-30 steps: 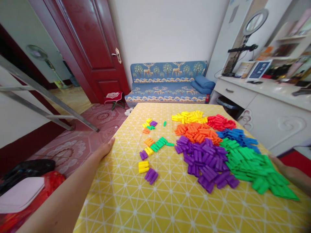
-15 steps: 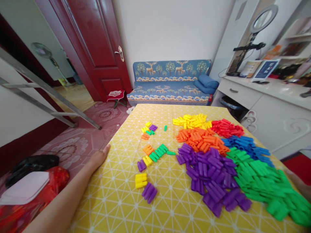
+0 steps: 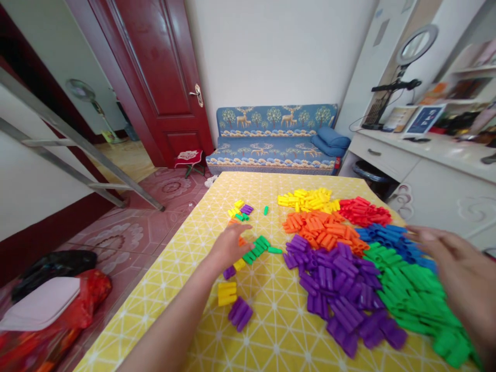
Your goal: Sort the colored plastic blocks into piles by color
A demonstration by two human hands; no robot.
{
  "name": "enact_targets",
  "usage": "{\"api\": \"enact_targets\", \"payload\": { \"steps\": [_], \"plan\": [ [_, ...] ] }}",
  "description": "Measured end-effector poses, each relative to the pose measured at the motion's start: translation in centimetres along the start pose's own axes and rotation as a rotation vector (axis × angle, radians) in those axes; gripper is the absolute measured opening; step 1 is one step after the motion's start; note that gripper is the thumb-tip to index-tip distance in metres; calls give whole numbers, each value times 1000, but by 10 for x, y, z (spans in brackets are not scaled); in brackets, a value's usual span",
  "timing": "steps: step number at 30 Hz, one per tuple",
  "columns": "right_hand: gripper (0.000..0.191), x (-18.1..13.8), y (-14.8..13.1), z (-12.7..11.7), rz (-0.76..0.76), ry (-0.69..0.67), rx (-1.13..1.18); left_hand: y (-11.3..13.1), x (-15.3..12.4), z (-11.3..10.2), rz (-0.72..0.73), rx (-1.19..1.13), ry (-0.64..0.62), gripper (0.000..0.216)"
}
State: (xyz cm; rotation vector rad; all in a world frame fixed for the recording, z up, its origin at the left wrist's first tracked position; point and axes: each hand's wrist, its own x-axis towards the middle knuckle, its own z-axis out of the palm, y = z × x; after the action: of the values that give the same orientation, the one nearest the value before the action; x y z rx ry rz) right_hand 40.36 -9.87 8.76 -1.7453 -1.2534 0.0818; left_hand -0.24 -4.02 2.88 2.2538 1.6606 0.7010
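My left hand (image 3: 229,245) reaches over the small scattered group, thumb and forefinger apart around an orange plastic tube piece (image 3: 242,241) that is partly hidden. Beside its thumb lie green tube pieces (image 3: 256,250). Yellow (image 3: 227,293) and purple tube pieces (image 3: 240,313) lie nearer me. My right hand (image 3: 451,258), blurred, hovers at the right with fingers stretched out toward the blue pile (image 3: 391,240), above the edge of the green pile (image 3: 411,289). I see nothing held in it. Left of these piles is a large purple pile (image 3: 337,279).
A yellow patterned cloth (image 3: 186,315) covers the table. Orange (image 3: 321,227), yellow (image 3: 308,199) and red piles (image 3: 364,211) lie farther back. A blue sofa (image 3: 275,142) stands beyond, a white cabinet (image 3: 434,181) at right, a ladder (image 3: 77,144) at left.
My left hand has moved from the table's left edge right to the scattered pieces. My right hand has come in from the right edge toward the blue pile. The view has shifted slightly.
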Motion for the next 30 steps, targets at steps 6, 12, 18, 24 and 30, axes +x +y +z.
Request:
{"api": "enact_targets", "payload": {
  "steps": [6,12,18,24,30],
  "plan": [
    [21,-88,-77,102,-296,-537,449,32,-1,40,70,102,-33,54],
    [43,-139,-76,145,-390,-556,449,23,-4,37,112,-162,25,27],
    [52,-138,-61,150,-338,-514,390,24,-10,36,11,-809,-211,28],
    [58,-143,-64,158,-403,-673,198,24,-13,44,-54,-1039,-288,28],
    [35,-142,-73,149,-418,-722,73,26,-9,42,-74,-944,-146,28]
  ]
}}
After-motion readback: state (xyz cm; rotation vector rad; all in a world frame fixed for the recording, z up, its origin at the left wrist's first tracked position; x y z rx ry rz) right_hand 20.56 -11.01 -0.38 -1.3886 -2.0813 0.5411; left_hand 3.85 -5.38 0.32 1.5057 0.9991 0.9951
